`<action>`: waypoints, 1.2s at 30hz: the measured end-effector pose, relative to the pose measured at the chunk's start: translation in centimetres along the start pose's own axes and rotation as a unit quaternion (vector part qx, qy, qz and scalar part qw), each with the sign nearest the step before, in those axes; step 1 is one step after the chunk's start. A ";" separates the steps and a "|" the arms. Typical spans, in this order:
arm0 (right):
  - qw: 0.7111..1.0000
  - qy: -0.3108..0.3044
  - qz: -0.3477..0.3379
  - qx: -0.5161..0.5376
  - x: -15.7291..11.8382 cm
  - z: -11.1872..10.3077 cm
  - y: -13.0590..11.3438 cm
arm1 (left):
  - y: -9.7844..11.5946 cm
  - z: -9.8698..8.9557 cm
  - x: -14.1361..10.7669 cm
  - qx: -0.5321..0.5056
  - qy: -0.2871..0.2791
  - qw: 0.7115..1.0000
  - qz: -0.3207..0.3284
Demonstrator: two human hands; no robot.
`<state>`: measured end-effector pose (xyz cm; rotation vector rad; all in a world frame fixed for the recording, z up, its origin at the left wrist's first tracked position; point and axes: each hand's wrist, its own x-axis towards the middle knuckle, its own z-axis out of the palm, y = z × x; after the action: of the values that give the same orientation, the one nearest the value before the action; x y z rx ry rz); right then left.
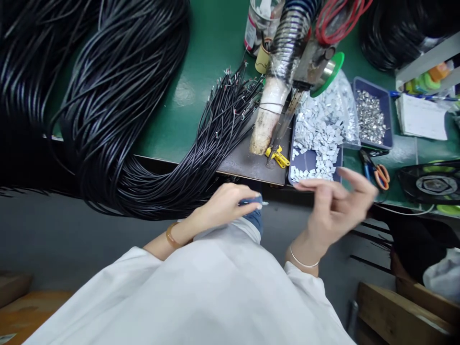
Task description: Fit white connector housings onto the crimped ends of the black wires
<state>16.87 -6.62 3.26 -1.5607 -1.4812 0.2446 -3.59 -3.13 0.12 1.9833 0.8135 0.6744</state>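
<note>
My left hand (230,203) is closed in a pinch in front of the bench edge, with a small whitish piece (265,203) at its fingertips. My right hand (336,206) is slightly blurred by motion at the near edge of a blue tray (308,158). Its fingers are apart and nothing shows between them. Small white pieces (323,136) fill much of that tray, partly covered by a clear plastic bag. Just left of the tray, yellow clips (278,157) lie below a soldering iron (287,115). A bundle of black cables (215,129) rests on the bench with its stripped ends pointing away from me.
Large coils of black cable (125,72) hang over the bench's left edge. A taped hose (269,105) comes down at the centre. On the right are a bin of metal parts (387,120), orange-handled pliers (381,176), paper (424,117) and a black fan (434,184).
</note>
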 end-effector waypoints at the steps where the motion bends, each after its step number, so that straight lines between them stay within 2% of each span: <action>1: 1.000 0.002 0.001 0.003 0.1 0.3 -0.1 | -0.2 -0.6 0.0 0.020 0.074 0.997 0.007; 3: 1.000 0.009 0.003 0.007 0.0 0.9 -0.3 | -0.7 -1.9 0.7 0.109 0.225 0.968 0.001; 4: 1.000 0.015 0.005 0.009 -0.1 1.1 -0.4 | -1.0 -2.5 1.2 0.174 0.276 0.945 -0.019; 5: 1.000 0.022 0.006 0.013 -0.3 1.2 -0.5 | -1.3 -3.1 1.8 0.230 0.292 0.927 -0.041; 7: 0.998 0.052 -0.015 0.026 -0.7 1.0 -0.6 | -2.0 -3.7 2.9 0.298 0.261 0.914 -0.082; 10: 0.979 0.146 -0.132 0.056 -1.1 0.1 -0.7 | -2.8 -3.8 3.1 0.306 0.208 0.924 -0.096; 12: 0.961 0.212 -0.178 0.026 -0.9 -1.0 -0.5 | -3.1 -3.6 2.2 0.258 0.215 0.939 -0.069; 13: 0.961 0.222 -0.165 -0.015 -0.7 -1.6 -0.3 | -3.3 -3.5 1.5 0.221 0.237 0.944 -0.055; 15: 0.972 0.181 -0.090 -0.121 0.1 -2.8 0.8 | -3.4 -3.5 0.4 0.120 0.321 0.939 -0.042; 17: 0.980 0.075 -0.012 -0.186 1.3 -3.5 2.6 | -3.2 -3.5 -0.1 -0.010 0.405 0.913 -0.051; 19: 0.978 -0.019 0.025 -0.209 2.6 -3.7 4.8 | -2.6 -3.7 0.1 -0.140 0.441 0.885 -0.055; 20: 0.978 -0.042 0.031 -0.203 3.4 -3.4 6.0 | -2.1 -3.8 0.4 -0.201 0.431 0.878 -0.045; 22: 0.982 -0.066 0.022 -0.175 4.9 -2.6 7.8 | -0.7 -4.1 1.0 -0.301 0.354 0.885 -0.018; 23: 0.983 -0.076 0.011 -0.166 5.6 -2.0 8.4 | 0.0 -4.2 1.3 -0.343 0.290 0.893 -0.008; 25: 0.974 -0.108 -0.010 -0.200 6.8 -1.1 8.8 | 1.4 -4.3 1.7 -0.396 0.131 0.908 -0.029; 27: 0.950 -0.149 -0.017 -0.275 7.7 -0.7 8.4 | 2.2 -3.9 1.8 -0.422 -0.027 0.904 -0.055; 28: 0.935 -0.172 -0.017 -0.310 7.9 -0.6 8.1 | 2.3 -3.6 1.8 -0.426 -0.117 0.895 -0.059; 29: 0.921 -0.195 -0.023 -0.337 8.2 -0.6 7.8 | 2.1 -3.2 1.9 -0.434 -0.181 0.881 -0.056; 31: 0.895 -0.229 -0.036 -0.381 8.5 -0.7 7.5 | 1.3 -1.9 2.0 -0.481 -0.234 0.844 -0.048; 32: 0.886 -0.234 -0.038 -0.398 8.6 -0.8 7.6 | 0.8 -1.1 2.0 -0.512 -0.236 0.824 -0.054; 34: 0.878 -0.225 -0.040 -0.420 8.6 -1.1 7.8 | 0.0 0.3 1.9 -0.538 -0.196 0.810 -0.124; 36: 0.879 -0.213 -0.034 -0.425 8.2 -1.3 8.1 | -0.3 1.4 1.5 -0.559 -0.119 0.796 -0.198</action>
<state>25.30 1.21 1.77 -2.2286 -2.1619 -0.1526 -1.77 -2.60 -0.62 0.7476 0.4475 0.4527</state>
